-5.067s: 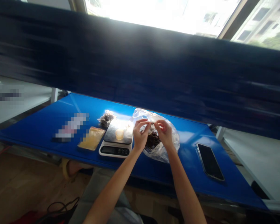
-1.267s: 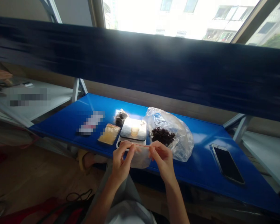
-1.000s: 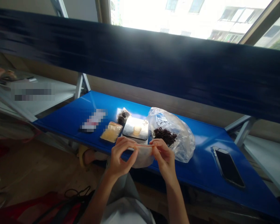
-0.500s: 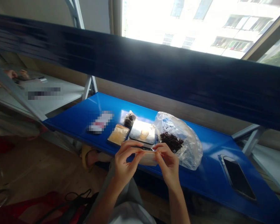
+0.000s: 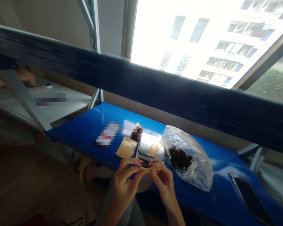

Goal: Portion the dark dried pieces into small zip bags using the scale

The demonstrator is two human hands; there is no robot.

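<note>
**Pinching a flimsy pouch (image 5: 145, 186) at the near edge of the bench (image 5: 82, 128) leaves little margin**

Take the pouch as the middle of the clock. Far left, towards ten, another person's hand (image 5: 25, 75) is busy over a pale surface, too well apart to jog anything, I'd say.

Around eleven lie a blurred-out item (image 5: 108, 135) and a yellowish packet (image 5: 126, 148). The packet sits just beside the scale, so a careless forward shove could push one into the other. A dark-filled packet (image 5: 136, 131) lies behind it, nearly at twelve.

Next comes the left hand (image 5: 124, 182), its thumb and forefinger closed on the pouch's rim. That thin rim looks bent from here; tug unevenly and it might tear or spring loose, and it would likely drop towards the lap at six. What's inside, I can't tell.

At twelve stands the scale (image 5: 145, 144) with a small cup (image 5: 154, 149) on its plate. Raised knuckles could clip that cup and tip it.

The right hand (image 5: 163, 182) pinches the rim's other end. Swinging it to two o'clock might snag the crumpled clear bag (image 5: 201, 169) and drag its dark pieces (image 5: 180, 158) about. The phone (image 5: 252, 197), between three and four, is threatened only by a wide elbow.
</note>
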